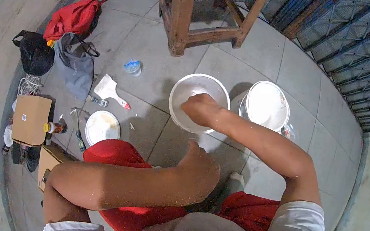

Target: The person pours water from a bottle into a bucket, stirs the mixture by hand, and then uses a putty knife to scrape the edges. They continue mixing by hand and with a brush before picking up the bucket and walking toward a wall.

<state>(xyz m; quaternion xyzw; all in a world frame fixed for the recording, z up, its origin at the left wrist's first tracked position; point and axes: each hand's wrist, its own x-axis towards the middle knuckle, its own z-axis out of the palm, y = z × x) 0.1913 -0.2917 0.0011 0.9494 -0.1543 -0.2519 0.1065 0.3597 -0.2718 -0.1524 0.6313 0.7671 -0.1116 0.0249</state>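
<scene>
My right hand (201,109) reaches down into a white bucket (175,115) in front of me. Its fingers are curled inward, and what they hold, if anything, is hidden beneath the hand. Just below the bucket's near rim, my left hand (199,170) hangs bent at the wrist, apart from the bucket. One digit of it points up toward the bucket, while the other fingers are turned out of sight. Close by on the right stands a second white bucket (267,106), with whitish material at its top.
A wooden stool (181,26) stands ahead. On the left lie a wide brush (107,88), a plastic cup (132,67), a round white lid (103,129), bags (75,66), a red cloth (74,19) and a cardboard box (32,119). A metal folding gate (345,49) borders the right.
</scene>
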